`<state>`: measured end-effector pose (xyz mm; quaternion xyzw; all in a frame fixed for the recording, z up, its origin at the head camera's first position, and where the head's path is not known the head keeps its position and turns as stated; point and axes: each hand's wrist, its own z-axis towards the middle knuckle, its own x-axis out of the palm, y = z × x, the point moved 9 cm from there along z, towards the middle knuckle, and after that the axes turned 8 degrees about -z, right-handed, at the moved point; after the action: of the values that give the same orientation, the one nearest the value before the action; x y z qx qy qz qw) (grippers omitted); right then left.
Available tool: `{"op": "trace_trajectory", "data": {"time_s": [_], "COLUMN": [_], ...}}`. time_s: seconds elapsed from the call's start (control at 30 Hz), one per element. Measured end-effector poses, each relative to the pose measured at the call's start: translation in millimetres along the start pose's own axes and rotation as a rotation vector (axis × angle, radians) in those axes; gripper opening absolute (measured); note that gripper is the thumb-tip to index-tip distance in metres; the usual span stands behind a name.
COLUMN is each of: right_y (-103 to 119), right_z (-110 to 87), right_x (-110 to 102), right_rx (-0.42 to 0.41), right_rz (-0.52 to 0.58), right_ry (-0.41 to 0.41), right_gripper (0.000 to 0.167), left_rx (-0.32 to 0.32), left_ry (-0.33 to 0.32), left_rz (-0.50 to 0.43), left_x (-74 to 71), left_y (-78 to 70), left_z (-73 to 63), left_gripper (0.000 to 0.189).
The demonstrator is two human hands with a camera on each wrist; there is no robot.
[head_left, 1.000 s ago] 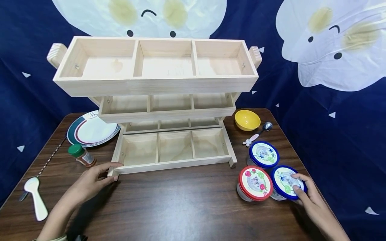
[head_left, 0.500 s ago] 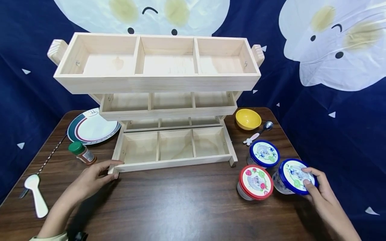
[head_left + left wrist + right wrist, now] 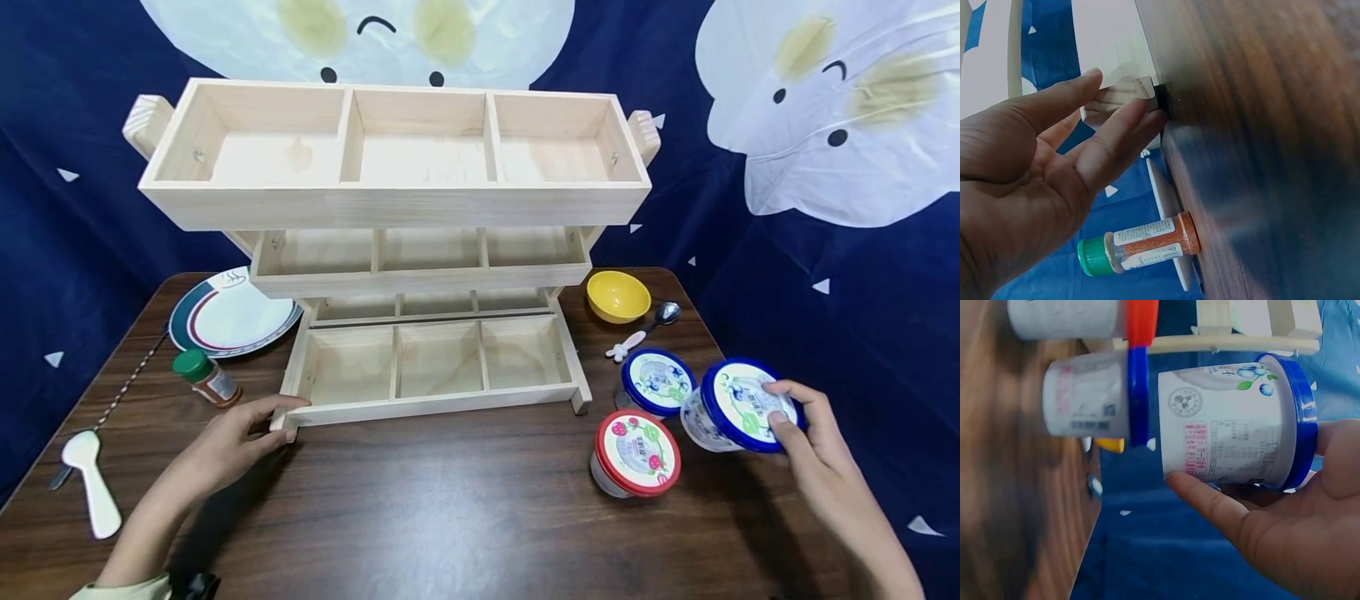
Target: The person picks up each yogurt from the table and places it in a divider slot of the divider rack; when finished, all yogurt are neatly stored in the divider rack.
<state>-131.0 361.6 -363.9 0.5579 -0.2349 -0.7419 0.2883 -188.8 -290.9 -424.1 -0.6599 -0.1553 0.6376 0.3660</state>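
Note:
My right hand (image 3: 817, 437) grips a blue-lidded tub (image 3: 742, 400) with blueberries printed on it. In the right wrist view this held tub (image 3: 1229, 425) is lifted off the table, tilted, with fingers along its side and lid. Beside it stand a second blue-lidded tub (image 3: 654, 382) and a red-lidded tub (image 3: 636, 454) with strawberries on its lid. My left hand (image 3: 221, 454) pinches the front left corner of a tiered wooden storage box (image 3: 435, 407). In the left wrist view, thumb and fingers lie on both sides of the wooden end (image 3: 1119, 97).
A yellow bowl (image 3: 618, 297) and a spoon (image 3: 633, 340) with a rabbit handle lie at the back right. On the left are plates (image 3: 232, 321), a green-capped spice jar (image 3: 210, 379), a white spoon (image 3: 93, 483) and a thin twisted-handle utensil (image 3: 129, 390). Upper trays (image 3: 397, 207) overhang the lowest compartments.
My right hand has raised the blue-lidded tub and carried it up, rightward and away from the red-lidded tub. The left hand has stayed at the box corner.

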Motion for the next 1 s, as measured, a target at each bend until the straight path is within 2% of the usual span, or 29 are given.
{"op": "trace_trajectory", "data": {"time_s": [0.23,0.4,0.57,0.73,1.0], "right_y": [24,41,55,67,90], "right_z": [17.7,27.7,37.5,42.8,52.8], "right_x": [10,22,35,50,75], "right_rx": [-0.015,-0.034,-0.011,0.007,0.022], "right_rz": [0.037,0.108,0.147,0.149,0.278], "right_ry": [0.018,0.003,-0.011,0.045,0.146], "right_gripper": [0.038,0.037,0.035,0.033,0.040], "left_rx": [-0.026,-0.025,-0.026,-0.028,-0.051], "left_ry": [0.016,0.020,0.022,0.027,0.025], "left_rz": [0.001,-0.006,-0.008,-0.013,0.001], "left_x": [1.5,1.7,1.5,3.3,1.2], "left_y": [-1.0,-1.9,-0.6,0.0,-1.4], "left_z": [-0.2,-1.0,-1.5,-2.2,-1.4], "left_gripper": [0.035,0.034,0.034,0.034,0.034]}}
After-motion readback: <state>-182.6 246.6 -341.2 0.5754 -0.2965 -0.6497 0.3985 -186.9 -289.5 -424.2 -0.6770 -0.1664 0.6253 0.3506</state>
